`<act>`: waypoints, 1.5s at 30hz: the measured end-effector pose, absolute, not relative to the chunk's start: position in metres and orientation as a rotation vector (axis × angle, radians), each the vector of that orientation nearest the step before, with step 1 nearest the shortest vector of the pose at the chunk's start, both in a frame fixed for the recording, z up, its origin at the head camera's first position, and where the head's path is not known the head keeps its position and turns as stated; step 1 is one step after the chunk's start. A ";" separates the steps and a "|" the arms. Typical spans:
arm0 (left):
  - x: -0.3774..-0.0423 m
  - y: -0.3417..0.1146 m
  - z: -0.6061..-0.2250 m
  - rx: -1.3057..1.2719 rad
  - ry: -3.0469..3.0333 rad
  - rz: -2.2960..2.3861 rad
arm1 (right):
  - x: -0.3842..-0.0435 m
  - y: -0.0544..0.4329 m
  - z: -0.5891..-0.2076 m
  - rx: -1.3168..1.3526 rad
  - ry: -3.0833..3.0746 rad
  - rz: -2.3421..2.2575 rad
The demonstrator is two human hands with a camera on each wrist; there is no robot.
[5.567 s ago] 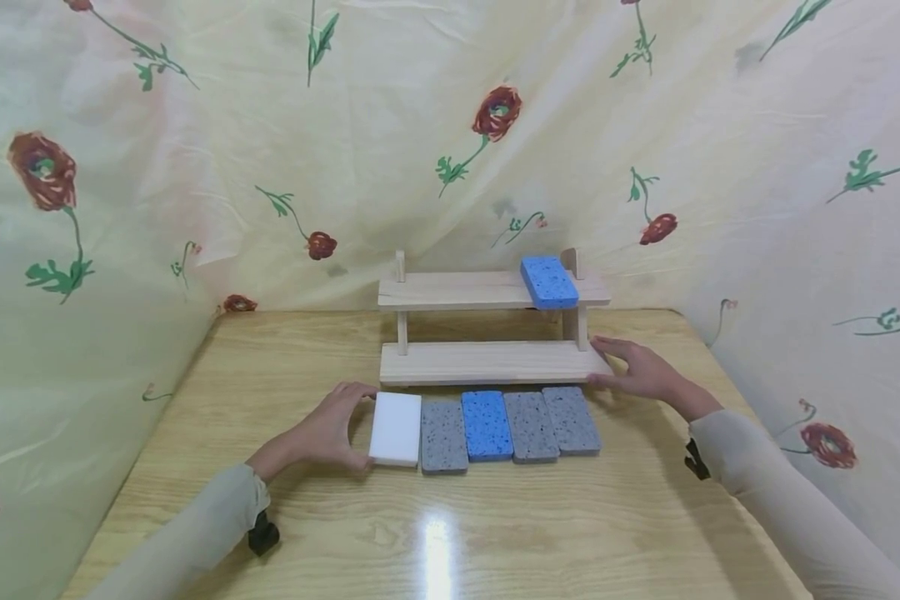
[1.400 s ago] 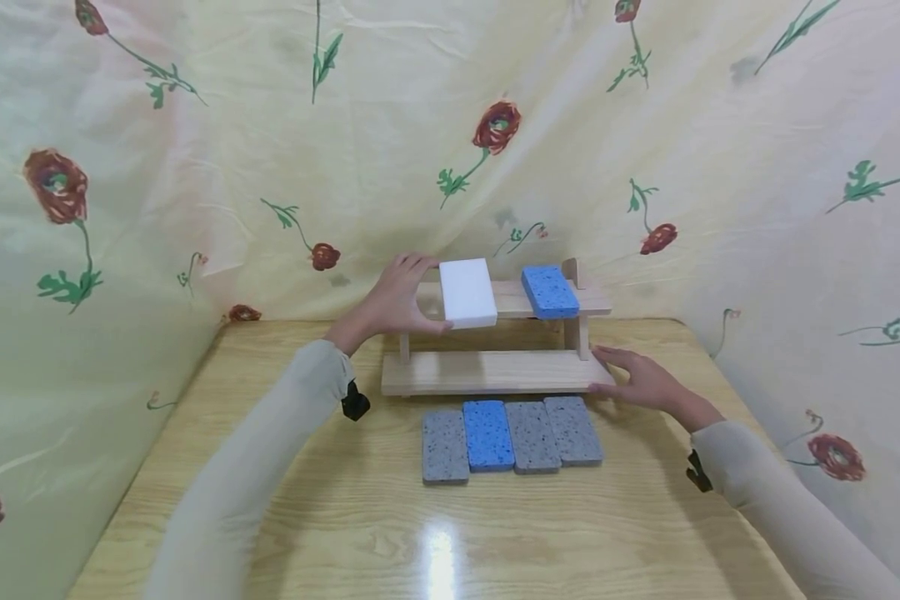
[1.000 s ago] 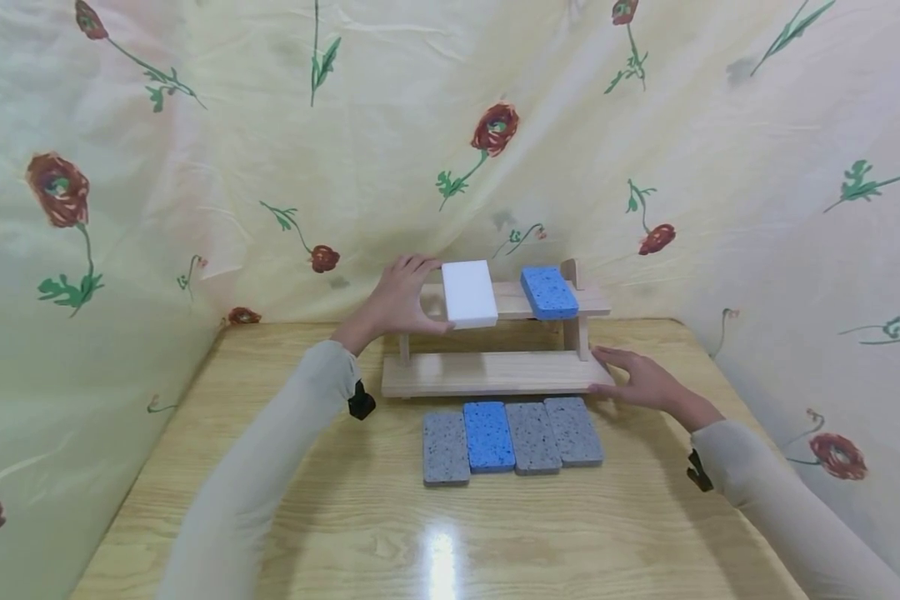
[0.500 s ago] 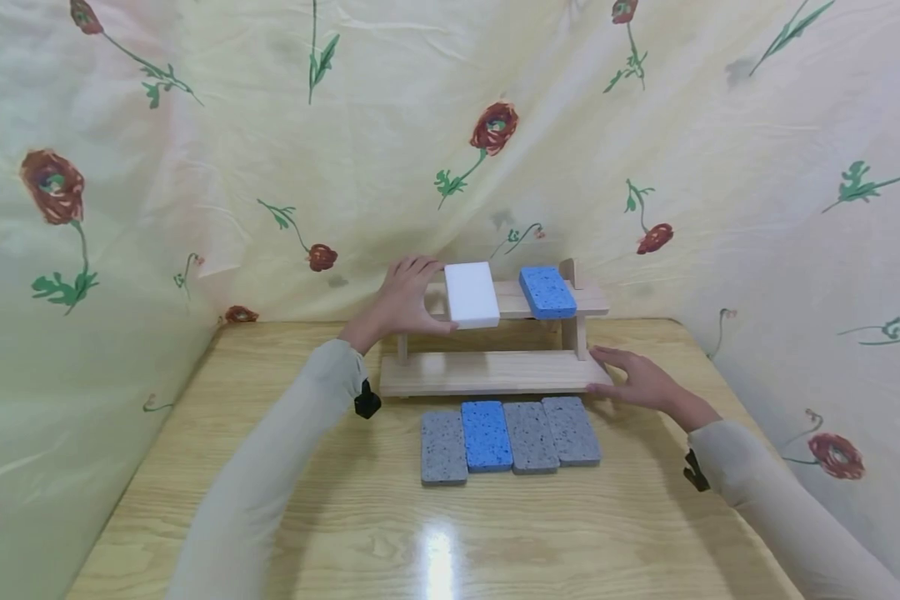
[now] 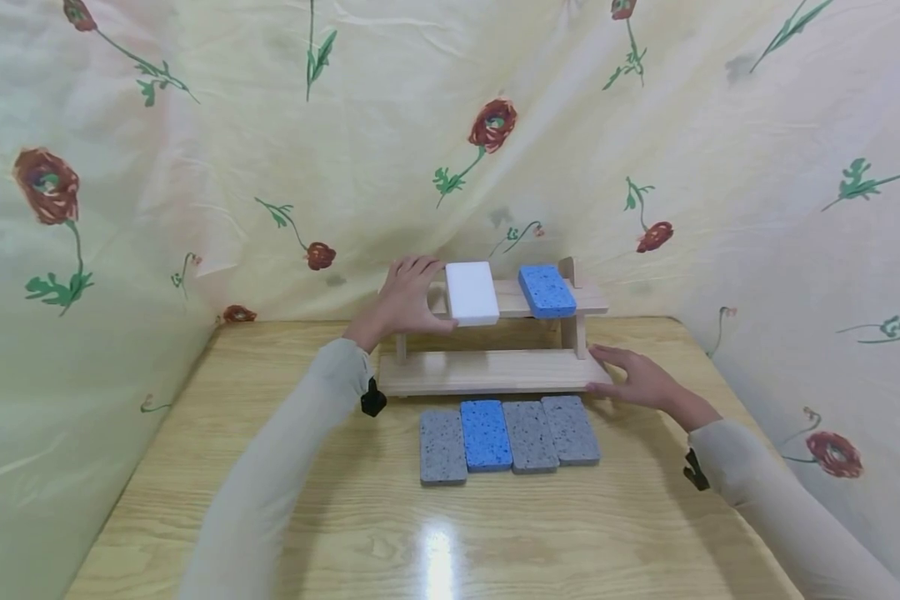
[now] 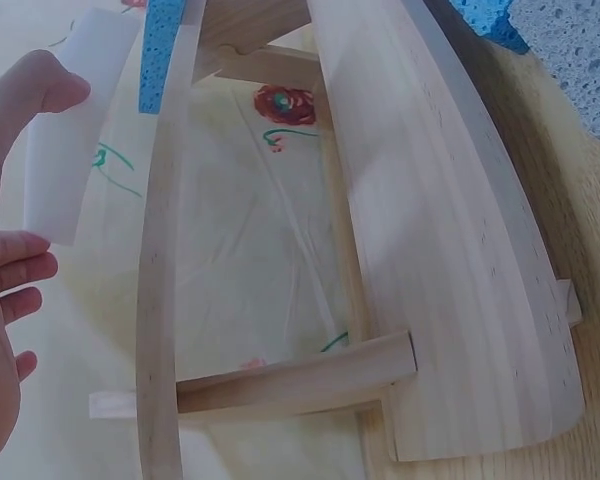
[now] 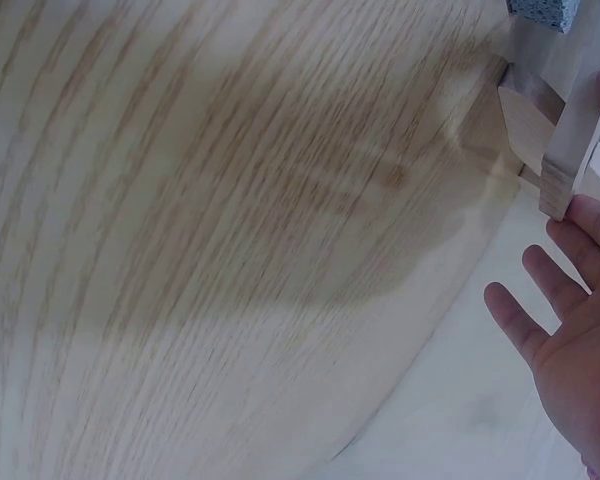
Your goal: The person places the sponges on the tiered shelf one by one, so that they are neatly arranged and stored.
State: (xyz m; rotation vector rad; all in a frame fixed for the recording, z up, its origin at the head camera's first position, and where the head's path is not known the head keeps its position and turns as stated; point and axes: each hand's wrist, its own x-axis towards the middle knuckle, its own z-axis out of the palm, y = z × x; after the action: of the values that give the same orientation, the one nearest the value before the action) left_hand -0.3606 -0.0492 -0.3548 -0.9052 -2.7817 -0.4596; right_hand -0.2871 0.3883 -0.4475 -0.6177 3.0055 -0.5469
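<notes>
My left hand point(image 5: 405, 298) pinches a white sponge point(image 5: 472, 293) by its near and far edges, thumb on the near one. The sponge is over the upper board of a two-tier wooden shelf point(image 5: 487, 372), left of a blue speckled sponge point(image 5: 547, 292) that lies on that board. In the left wrist view, a gap shows between the white sponge point(image 6: 75, 130) and the upper board's edge point(image 6: 160, 290). My right hand point(image 5: 633, 377) holds the lower board's right end between thumb and index finger, its other fingers point(image 7: 515, 320) spread and loosely bent.
Before the shelf, a row lies on the wooden table point(image 5: 345, 533): a grey speckled sponge point(image 5: 443, 447), a blue sponge point(image 5: 486, 436), then two more grey sponges point(image 5: 531, 437). A flowered cloth point(image 5: 390, 167) hangs behind and along both sides.
My left hand has lifted the white sponge from the row's left end to over the upper board. Over the last second it shifts only slightly right. My right hand stays at the shelf's end.
</notes>
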 end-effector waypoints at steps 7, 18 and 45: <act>-0.366 -0.042 -0.358 -0.900 -2.794 -0.432 | -0.286 0.389 -0.445 -0.607 3.004 -0.548; -0.373 -0.037 -0.364 -0.865 -2.808 -0.481 | -0.286 0.387 -0.444 -0.620 3.001 -0.551; -0.383 -0.021 -0.367 -0.864 -2.859 -0.462 | -0.286 0.391 -0.448 -0.605 2.994 -0.547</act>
State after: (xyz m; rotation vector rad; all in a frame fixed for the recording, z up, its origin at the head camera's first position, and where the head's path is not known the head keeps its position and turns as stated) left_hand -0.3831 -0.0211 -0.3670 -0.8640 -2.8589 -0.4616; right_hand -0.2865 0.3907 -0.4480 -0.6053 2.9943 -0.5473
